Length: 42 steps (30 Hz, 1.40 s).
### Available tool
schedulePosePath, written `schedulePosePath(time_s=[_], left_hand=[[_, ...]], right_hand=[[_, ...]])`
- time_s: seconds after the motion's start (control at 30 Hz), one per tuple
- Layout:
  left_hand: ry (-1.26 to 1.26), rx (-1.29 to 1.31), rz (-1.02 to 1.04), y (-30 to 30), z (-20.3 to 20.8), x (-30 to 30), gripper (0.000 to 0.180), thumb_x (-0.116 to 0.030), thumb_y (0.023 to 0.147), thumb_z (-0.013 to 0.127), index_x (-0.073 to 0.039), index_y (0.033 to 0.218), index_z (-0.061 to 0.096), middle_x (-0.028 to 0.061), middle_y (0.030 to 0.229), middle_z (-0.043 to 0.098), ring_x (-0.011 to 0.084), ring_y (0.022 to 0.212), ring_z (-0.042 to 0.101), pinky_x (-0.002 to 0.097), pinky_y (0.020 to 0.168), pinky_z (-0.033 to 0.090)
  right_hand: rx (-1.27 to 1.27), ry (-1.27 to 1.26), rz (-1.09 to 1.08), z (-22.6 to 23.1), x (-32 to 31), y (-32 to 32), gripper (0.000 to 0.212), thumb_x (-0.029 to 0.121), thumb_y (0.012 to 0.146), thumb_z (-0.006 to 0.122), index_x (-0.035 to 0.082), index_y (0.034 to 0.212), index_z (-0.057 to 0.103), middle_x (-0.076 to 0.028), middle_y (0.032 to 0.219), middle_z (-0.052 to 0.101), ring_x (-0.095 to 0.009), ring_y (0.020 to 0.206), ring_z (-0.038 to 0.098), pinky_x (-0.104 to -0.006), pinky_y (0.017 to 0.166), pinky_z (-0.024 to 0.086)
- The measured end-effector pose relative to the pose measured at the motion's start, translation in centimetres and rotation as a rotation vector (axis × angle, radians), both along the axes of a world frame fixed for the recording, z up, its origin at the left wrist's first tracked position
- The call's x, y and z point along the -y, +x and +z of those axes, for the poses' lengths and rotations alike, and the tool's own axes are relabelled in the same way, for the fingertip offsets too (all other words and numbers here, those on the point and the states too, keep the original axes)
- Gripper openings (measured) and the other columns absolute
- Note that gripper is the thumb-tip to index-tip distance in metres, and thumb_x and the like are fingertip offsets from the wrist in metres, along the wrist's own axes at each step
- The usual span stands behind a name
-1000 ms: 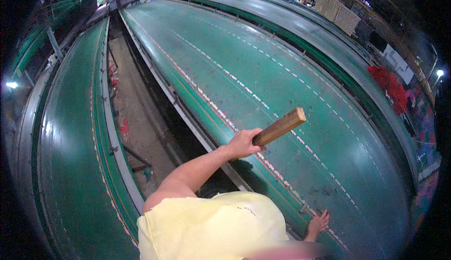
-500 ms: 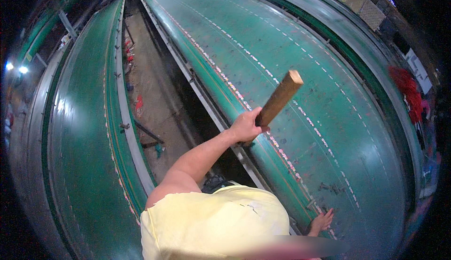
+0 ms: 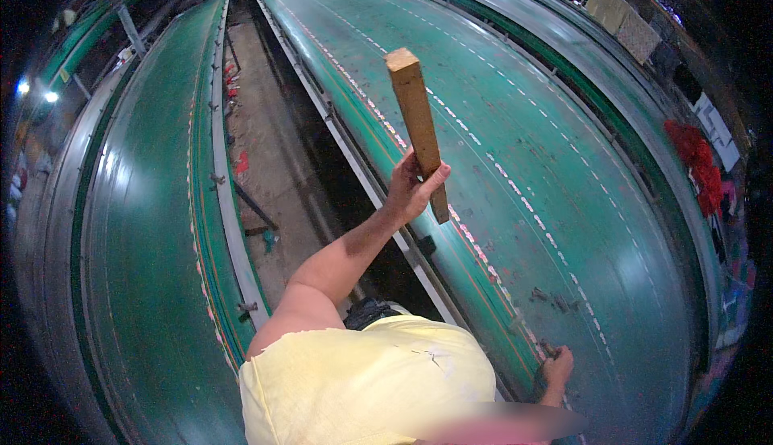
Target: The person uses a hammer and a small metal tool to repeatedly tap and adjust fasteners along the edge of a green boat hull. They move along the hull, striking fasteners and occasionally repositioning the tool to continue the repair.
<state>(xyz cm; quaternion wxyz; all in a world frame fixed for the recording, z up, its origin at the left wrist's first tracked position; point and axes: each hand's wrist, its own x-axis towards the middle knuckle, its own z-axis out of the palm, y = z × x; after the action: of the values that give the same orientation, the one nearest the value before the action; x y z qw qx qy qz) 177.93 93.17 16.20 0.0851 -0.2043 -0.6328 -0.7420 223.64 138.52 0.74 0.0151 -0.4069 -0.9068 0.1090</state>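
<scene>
My left hand [image 3: 415, 190] is wrapped round a squared wooden bar [image 3: 417, 115], near its lower end. The bar is held up over the left edge of the long green table [image 3: 515, 131], its pale cut end pointing up and slightly left. Lower right, my right hand [image 3: 557, 366] is down at the same table's edge strip. Its fingers are curled in by a small dark piece [image 3: 549, 350] on the table; what exactly they grip is too small to tell. Dark scraps [image 3: 554, 300] lie on the table just beyond this hand.
Rows of small white and pink marks run along the table. A second long green table [image 3: 149, 244] stands to the left, beyond a floor aisle [image 3: 262, 115] with red scraps. A metal rail [image 3: 354, 167] borders the near table. Red cloth [image 3: 696, 167] hangs far right.
The wooden bar has swung left and more upright in my left hand, which has moved up a little. My right hand has gone from spread fingers to curled ones at the table edge.
</scene>
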Motion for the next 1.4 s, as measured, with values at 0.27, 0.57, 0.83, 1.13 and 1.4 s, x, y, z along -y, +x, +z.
schedulePosePath(time_s=[0.27, 0.57, 0.83, 1.13, 1.4], left_hand=[[-0.11, -0.339, 0.083, 12.2, 3.5, -3.9, 0.042, -0.037, 0.099, 0.087, -0.007, 0.118, 0.064, 0.0, 0.092, 0.06, 0.0139, 0.084, 0.056, 0.0331, 0.075, 0.05], [-0.585, -0.456, -0.017, 21.1, 5.5, -4.9, 0.05, -0.033, 0.085, 0.097, -0.007, 0.12, 0.073, 0.0115, 0.104, 0.078, 0.0234, 0.093, 0.078, 0.037, 0.082, 0.061], [-0.993, -0.555, -0.25, 21.7, 4.0, -7.6, 0.055, -0.049, 0.084, 0.092, -0.012, 0.12, 0.071, 0.0135, 0.102, 0.076, 0.0403, 0.094, 0.075, 0.0483, 0.079, 0.06], [-1.031, -0.538, -0.411, 18.6, 2.9, -11.1, 0.055, -0.059, 0.088, 0.085, -0.015, 0.117, 0.069, 0.0121, 0.097, 0.073, 0.0397, 0.092, 0.074, 0.0521, 0.077, 0.059], [-0.828, -0.502, -0.316, 10.8, 5.1, -8.0, 0.045, -0.035, 0.084, 0.09, -0.012, 0.119, 0.073, 0.0144, 0.106, 0.078, 0.0373, 0.098, 0.077, 0.0481, 0.083, 0.061]], right_hand=[[-0.061, 0.081, 0.025, -1.6, -11.7, 9.9, 0.034, 0.0, 0.079, 0.077, 0.002, 0.114, 0.075, -0.023, 0.115, 0.075, -0.041, 0.111, 0.073, -0.0493, 0.092, 0.057], [-0.377, 0.099, -0.093, -7.4, -16.6, 16.4, 0.048, 0.003, 0.094, 0.078, 0.001, 0.141, 0.068, -0.022, 0.126, 0.07, -0.036, 0.101, 0.072, -0.046, 0.094, 0.057], [-0.78, -0.31, -0.279, -7.3, -12.9, 21.5, 0.047, 0.005, 0.103, 0.074, -0.004, 0.148, 0.064, -0.018, 0.14, 0.07, -0.025, 0.113, 0.073, -0.0359, 0.098, 0.058], [-0.717, -0.112, -0.396, -2.7, -7.0, 28.7, 0.039, 0.009, 0.104, 0.072, -0.003, 0.142, 0.07, -0.017, 0.13, 0.077, -0.026, 0.117, 0.073, -0.038, 0.103, 0.057], [-0.617, -0.194, -0.436, -3.5, -1.5, 28.0, 0.04, 0.006, 0.108, 0.066, 0.001, 0.148, 0.067, -0.017, 0.145, 0.071, -0.026, 0.134, 0.066, -0.0404, 0.112, 0.054]])
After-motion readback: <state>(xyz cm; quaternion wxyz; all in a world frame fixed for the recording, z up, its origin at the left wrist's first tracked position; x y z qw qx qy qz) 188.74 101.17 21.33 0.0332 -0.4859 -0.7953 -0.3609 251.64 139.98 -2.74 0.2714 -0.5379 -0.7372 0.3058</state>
